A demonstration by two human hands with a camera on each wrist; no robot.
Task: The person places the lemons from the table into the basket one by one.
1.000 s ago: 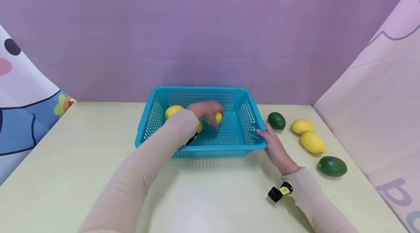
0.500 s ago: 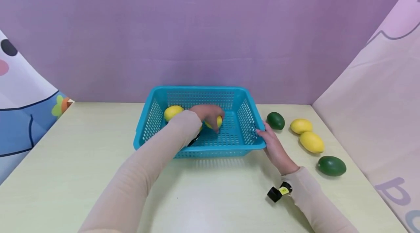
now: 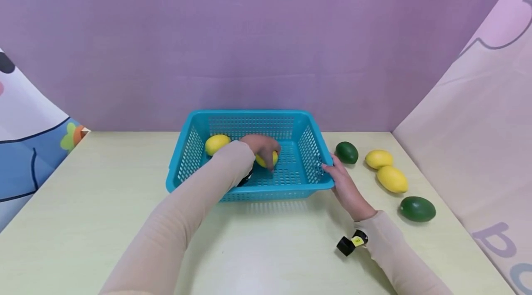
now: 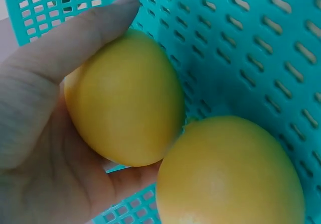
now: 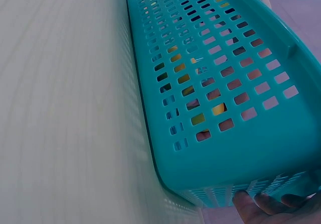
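Note:
A blue-green plastic basket [image 3: 266,194] with perforated walls stands on the table. Inside it, my left hand [image 3: 261,143] holds a lemon [image 4: 125,98], the thumb over one side and the fingers around the other. A second lemon [image 4: 230,174] lies right beside the held one in the left wrist view; my wrist hides it from the head view. Another lemon [image 3: 217,144] sits toward the basket's left end. My right hand [image 3: 348,189] grips the basket's right end near the front corner, and its fingertips [image 5: 246,206] press against the perforated wall in the right wrist view.
To the right of the basket lie a dark green avocado-like fruit [image 3: 347,152], two lemons, one behind [image 3: 378,159] and one in front [image 3: 392,179], and a second green fruit [image 3: 417,208]. A purple cloth [image 3: 266,45] hangs behind the table [image 3: 266,249].
My left hand has come slightly lower and nearer in the basket with the lemon. The right hand keeps its grip on the basket. The whole head view has shifted a little.

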